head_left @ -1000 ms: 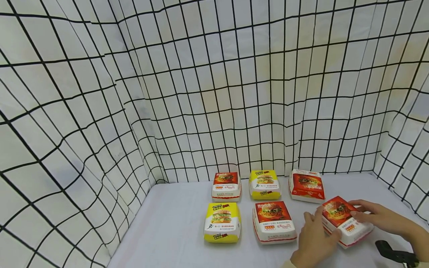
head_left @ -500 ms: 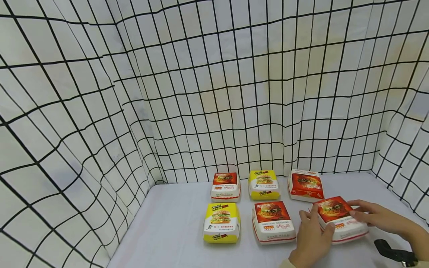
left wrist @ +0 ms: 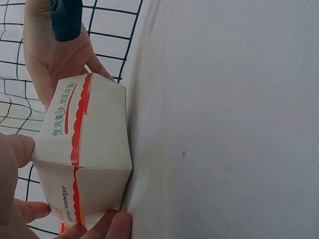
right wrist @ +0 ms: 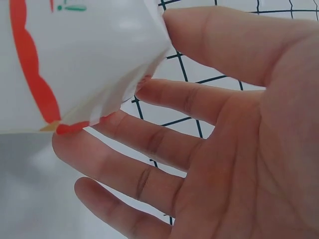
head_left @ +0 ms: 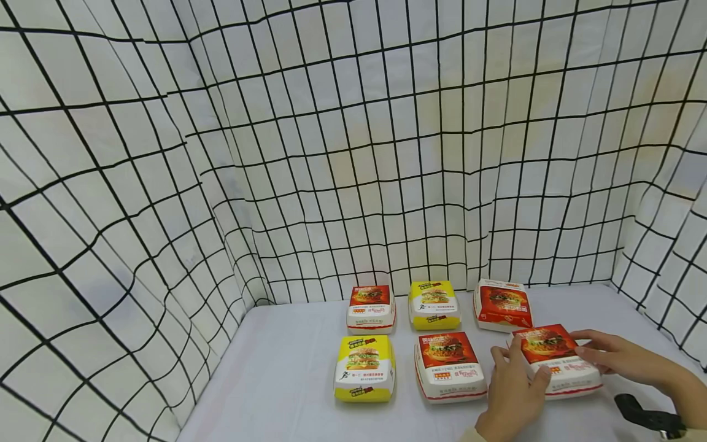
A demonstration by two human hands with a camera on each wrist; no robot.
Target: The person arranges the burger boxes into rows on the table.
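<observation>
A red-and-white burger box [head_left: 552, 362] with a burger picture on its lid lies between my two hands at the table's right. My left hand [head_left: 510, 393] holds its left corner, thumb at the near side and fingers along the left side. From the other side, my right hand [head_left: 621, 356] grips the right edge with its thumb at the top. In the left wrist view the white side of the burger box [left wrist: 102, 124] shows a red scalloped band. The right wrist view has the right hand's fingers [right wrist: 159, 134] spread along the burger box's edge [right wrist: 89, 64].
Left of the hands stands another red-and-white burger box [head_left: 450, 367], with a yellow one [head_left: 364, 368] beside it. Farther back are a red-and-white box [head_left: 371, 310], a yellow box [head_left: 434, 305] and a red box [head_left: 504, 305]. White black-grid cloth [head_left: 353, 159] surrounds the white table [head_left: 276, 368].
Between my hands the burger box has turned from a slant to nearly straight and shifted slightly left. Both hands have kept hold of it. The other boxes stay in place.
</observation>
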